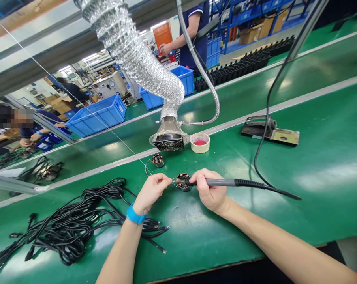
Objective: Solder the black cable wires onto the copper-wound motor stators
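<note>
Head view shows, nearer than the fan hood (pixel 169 131), a copper-wound stator (pixel 184 188), probably dense and rigid, best held by its rim, its fine wire (pixel 173 182), likely flexible and fragile, pinched by the left hand (pixel 151 191) while the right hand (pixel 211 193) grips the soldering iron (pixel 226 182).

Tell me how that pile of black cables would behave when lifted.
The black cables would probably flop, lying in loose curves. Overlapping, they may snag and drag each other. The thin coloured wire ends could bend easily.
</note>
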### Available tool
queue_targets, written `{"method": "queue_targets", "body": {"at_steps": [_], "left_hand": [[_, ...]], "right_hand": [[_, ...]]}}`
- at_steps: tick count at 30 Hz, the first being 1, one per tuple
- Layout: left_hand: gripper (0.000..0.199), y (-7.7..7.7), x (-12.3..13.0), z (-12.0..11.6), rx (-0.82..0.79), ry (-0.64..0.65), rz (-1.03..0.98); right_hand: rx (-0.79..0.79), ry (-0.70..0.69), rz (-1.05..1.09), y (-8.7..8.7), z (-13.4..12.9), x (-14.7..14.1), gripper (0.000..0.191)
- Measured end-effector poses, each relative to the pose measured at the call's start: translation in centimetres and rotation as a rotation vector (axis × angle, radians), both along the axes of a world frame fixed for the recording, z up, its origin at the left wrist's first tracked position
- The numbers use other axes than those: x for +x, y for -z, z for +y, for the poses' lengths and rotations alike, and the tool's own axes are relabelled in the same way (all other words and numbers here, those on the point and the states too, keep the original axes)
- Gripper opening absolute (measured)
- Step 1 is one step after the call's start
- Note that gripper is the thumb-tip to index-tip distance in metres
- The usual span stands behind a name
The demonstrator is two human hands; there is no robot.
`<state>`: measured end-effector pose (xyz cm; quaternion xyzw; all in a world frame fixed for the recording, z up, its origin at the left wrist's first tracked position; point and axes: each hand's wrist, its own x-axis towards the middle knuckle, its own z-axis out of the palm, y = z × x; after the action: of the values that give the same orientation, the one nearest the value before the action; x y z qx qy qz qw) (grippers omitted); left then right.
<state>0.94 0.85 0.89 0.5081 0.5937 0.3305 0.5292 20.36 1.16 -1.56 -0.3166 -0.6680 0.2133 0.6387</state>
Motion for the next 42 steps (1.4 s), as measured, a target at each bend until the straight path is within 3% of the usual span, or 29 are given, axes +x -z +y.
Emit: {"method": "queue_targets", "body": {"at_steps": [42], "left_hand": [[0.036,0.56,-0.5,0.15,-0.005,0.015,-0.009]], "right_hand": [[-0.017,0.008,0.068,0.08,0.08,-0.24,0.025]]}}
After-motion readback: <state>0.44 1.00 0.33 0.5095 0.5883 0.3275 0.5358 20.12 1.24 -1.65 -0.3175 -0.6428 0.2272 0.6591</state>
